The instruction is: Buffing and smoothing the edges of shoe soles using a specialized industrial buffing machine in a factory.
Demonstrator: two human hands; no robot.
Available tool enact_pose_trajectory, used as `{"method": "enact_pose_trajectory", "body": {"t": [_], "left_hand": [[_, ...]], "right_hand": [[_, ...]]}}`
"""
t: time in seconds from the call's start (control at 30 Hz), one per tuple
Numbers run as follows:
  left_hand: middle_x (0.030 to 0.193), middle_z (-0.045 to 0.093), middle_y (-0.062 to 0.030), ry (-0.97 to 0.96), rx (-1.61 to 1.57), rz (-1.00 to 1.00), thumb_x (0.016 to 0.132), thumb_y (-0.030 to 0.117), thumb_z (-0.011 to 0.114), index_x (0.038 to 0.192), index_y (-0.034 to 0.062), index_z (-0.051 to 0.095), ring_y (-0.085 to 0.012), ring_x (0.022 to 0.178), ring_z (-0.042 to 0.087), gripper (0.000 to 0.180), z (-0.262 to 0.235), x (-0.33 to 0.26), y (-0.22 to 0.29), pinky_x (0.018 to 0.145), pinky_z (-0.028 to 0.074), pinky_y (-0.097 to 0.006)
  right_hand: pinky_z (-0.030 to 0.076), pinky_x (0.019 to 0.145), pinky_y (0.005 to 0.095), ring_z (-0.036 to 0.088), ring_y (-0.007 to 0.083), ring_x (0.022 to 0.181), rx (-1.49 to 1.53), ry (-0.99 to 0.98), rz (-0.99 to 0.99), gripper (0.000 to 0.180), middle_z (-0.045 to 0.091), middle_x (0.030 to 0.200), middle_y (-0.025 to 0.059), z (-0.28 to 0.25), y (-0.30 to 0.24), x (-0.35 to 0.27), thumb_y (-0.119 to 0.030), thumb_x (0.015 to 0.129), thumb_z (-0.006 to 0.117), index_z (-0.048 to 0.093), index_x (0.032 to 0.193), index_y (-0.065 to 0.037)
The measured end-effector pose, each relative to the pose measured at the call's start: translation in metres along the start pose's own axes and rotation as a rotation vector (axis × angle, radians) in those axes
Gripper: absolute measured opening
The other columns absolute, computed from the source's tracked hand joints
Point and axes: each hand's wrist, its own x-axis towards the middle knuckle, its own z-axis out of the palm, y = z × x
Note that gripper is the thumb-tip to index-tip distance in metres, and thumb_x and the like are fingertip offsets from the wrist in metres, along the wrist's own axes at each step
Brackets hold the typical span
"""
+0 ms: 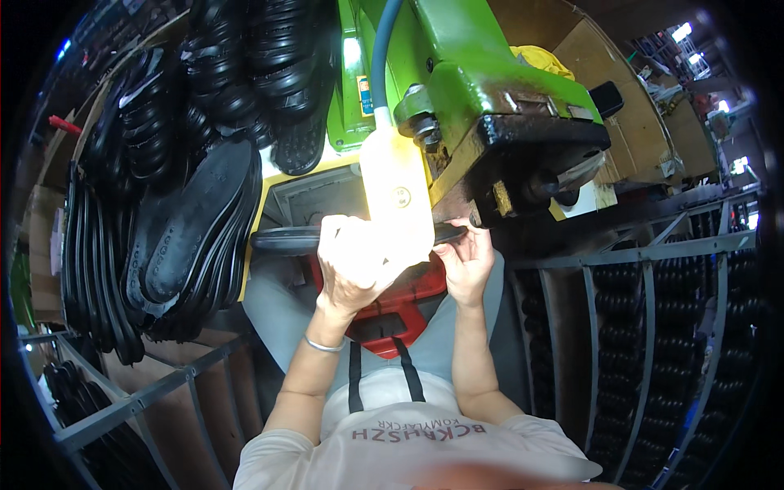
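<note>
Both left hand [351, 261] and right hand [468, 265] pinch a black shoe sole [282, 240] in their fingers mid-view, beside the yellow-edged worktop [327, 169]; green machine [482, 57] at one o'clock, stacked soles [196, 220] at ten, metal rack [647, 327] at four.

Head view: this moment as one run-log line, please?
left grip: black sole | right grip: sole's right end | lamp: lit, hiding sole's middle

Black sole [282, 240], black stacked soles [192, 224], green machine [474, 57]; blue-grey cable [380, 69], red frame [411, 328], grey trousers [276, 314], white shirt [384, 461]
</note>
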Motion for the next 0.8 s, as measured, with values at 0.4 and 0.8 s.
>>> {"method": "enact_pose_trajectory", "body": {"t": [0.4,0.8], "left_hand": [[0.068,0.065,-0.0008,0.068,0.065,0.074,0.058,0.032,0.089,0.077,0.0082,0.070,-0.0166,0.057,0.061,0.036,0.006,0.024,0.003,0.056,0.050,-0.028],[0.075,0.058,-0.0054,0.095,-0.068,0.024,0.060,0.025,0.084,0.081,0.0104,0.065,-0.0258,0.066,0.050,0.032,0.016,-0.007,-0.027,0.056,0.040,-0.037]], "right_hand": [[0.048,0.087,0.0277,0.059,0.0158,0.097,0.006,0.123,0.052,0.044,0.060,0.107,0.0118,0.005,-0.008,0.010,-0.001,0.084,0.069,0.046,0.121,0.006],[0.051,0.081,0.0267,0.063,0.0162,0.091,-0.060,0.086,0.042,0.037,0.061,0.105,0.0118,0.019,-0.020,0.012,0.004,0.085,0.066,0.048,0.117,0.008]]}}
